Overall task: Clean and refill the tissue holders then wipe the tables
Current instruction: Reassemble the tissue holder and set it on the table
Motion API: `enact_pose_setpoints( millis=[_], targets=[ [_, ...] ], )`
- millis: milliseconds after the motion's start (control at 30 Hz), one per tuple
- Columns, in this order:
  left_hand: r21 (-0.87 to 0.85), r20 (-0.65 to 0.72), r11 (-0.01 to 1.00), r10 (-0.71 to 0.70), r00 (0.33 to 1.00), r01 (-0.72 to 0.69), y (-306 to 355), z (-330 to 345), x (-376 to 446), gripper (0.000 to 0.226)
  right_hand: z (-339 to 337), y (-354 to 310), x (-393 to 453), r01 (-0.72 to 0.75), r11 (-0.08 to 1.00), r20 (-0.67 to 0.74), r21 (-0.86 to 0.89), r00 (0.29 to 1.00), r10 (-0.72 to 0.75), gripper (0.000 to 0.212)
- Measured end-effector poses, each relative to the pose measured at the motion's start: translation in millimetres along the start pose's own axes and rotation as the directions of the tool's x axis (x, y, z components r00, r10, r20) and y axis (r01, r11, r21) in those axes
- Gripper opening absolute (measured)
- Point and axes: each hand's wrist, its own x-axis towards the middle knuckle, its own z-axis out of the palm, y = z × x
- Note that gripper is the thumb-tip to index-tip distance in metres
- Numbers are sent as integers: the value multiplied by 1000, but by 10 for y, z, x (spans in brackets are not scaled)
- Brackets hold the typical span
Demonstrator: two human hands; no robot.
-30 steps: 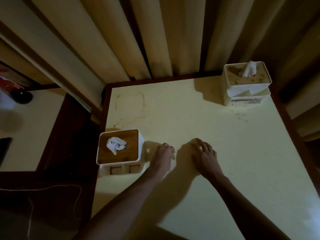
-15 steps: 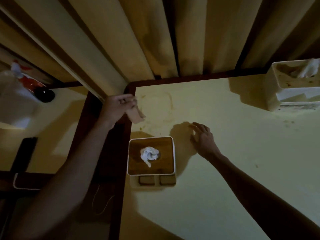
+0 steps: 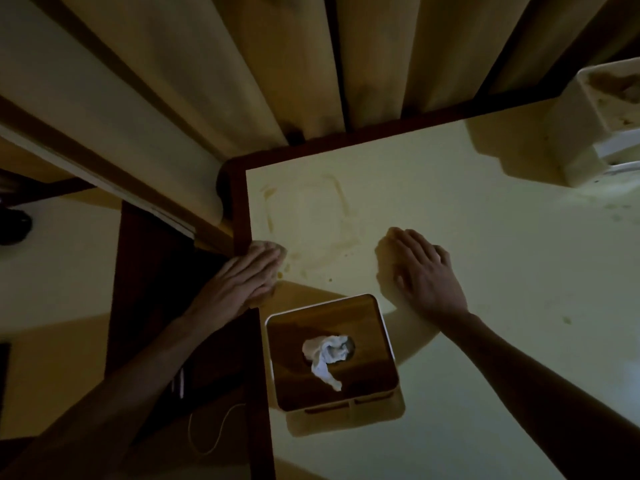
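Tissue [image 3: 327, 355] sticks crumpled from the wood-topped holder [image 3: 330, 351] near the table's [image 3: 485, 271] left edge. The left hand [image 3: 242, 278] presses a cloth [image 3: 273, 245] flat beside a stain ring [image 3: 311, 223]; the right hand [image 3: 422, 271] rests flat, fingers straight. Curtains [image 3: 242, 64] hang behind.

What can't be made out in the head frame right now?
- Cloth under the left hand: mostly hidden by the fingers; material unclear.
- Far tissue holder: cut off by the right edge; contents murky.
- Near tissue holder: front compartments too dark.
- Right hand: flat on the table; palm side unseen.
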Motion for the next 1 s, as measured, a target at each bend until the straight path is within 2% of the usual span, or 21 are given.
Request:
enact_pose_setpoints(
  millis=[100,167,233,333,400,433,500,567,633,733,900,1000],
  targets=[
    [28,-38,994,109,993,-108,-15,145,213,52,22,-1,-10,-10,1000,-4,6,1000,10,63],
    [108,-59,974,205,977,-198,18,191,388,59,32,-1,-15,-37,999,-27,32,999,38,65],
    [120,0,937,331,944,-329,109,161,611,66,33,-6,-21,-80,994,-64,70,994,84,66],
    [65,-2,849,526,850,-525,322,46,1086,55,41,-8,-32,-144,986,-150,84,976,155,58],
    [112,-18,805,588,809,-583,474,-2,1399,53,53,1,-36,-203,976,-193,85,957,216,57],
    [130,-29,804,587,809,-580,548,-18,1519,54,56,7,-33,-231,969,-211,89,946,245,57],
    [88,-49,859,509,859,-504,625,-40,1679,56,74,11,-33,-258,962,-238,92,932,273,56],
    [0,-65,945,327,943,-328,566,-90,1822,60,94,13,-29,-260,961,-236,91,932,275,57],
    [-30,-128,989,139,982,-144,435,-188,1968,61,112,16,-19,-252,965,-222,78,939,263,58],
    [-101,-158,995,-37,987,21,185,-285,2079,62,119,29,-14,-228,972,-205,54,950,234,56],
    [-315,-134,929,-246,960,194,-46,-280,1887,63,109,29,-3,-209,977,-204,33,956,212,48],
    [-331,-99,898,-337,936,289,-225,-262,1599,67,85,7,4,-202,978,-203,45,957,207,48]
  ],
)
